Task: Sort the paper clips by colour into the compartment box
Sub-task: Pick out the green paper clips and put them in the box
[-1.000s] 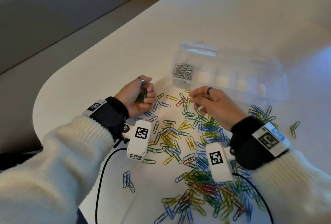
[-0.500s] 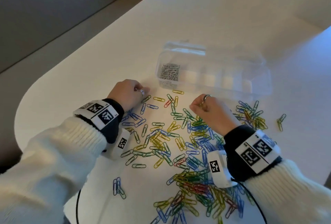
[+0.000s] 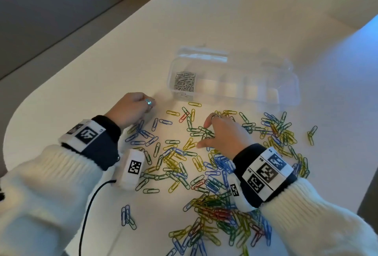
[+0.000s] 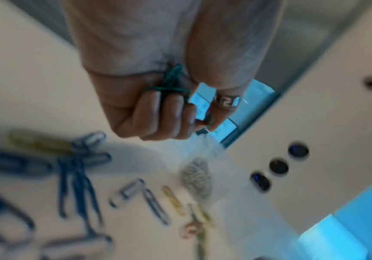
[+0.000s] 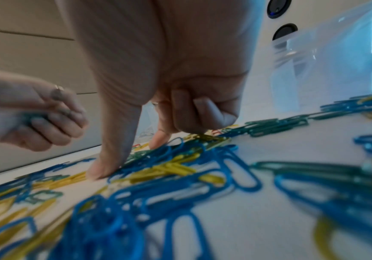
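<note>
Gripping a small bunch of green clips (image 4: 173, 82) in its curled fingers, the left hand (image 3: 131, 108) is hovering at the near-left edge of the scattered paper clips (image 3: 176, 159), just left of the clear compartment box (image 3: 235, 83). Silver clips (image 3: 184, 81) are lying in the box's leftmost compartment, while the other compartments are looking pale and bare. The right hand (image 3: 223, 133) is reaching down into the middle of the pile, its thumb (image 5: 111, 158) and index fingertip (image 5: 158, 140) pressing onto the white table (image 3: 143, 41) among green, blue and yellow clips, the other fingers tucked under; whether anything is pinched between them cannot be told. Most loose clips are lying near and behind this hand, toward the person, with a smaller heap to its right, near the box's right end
</note>
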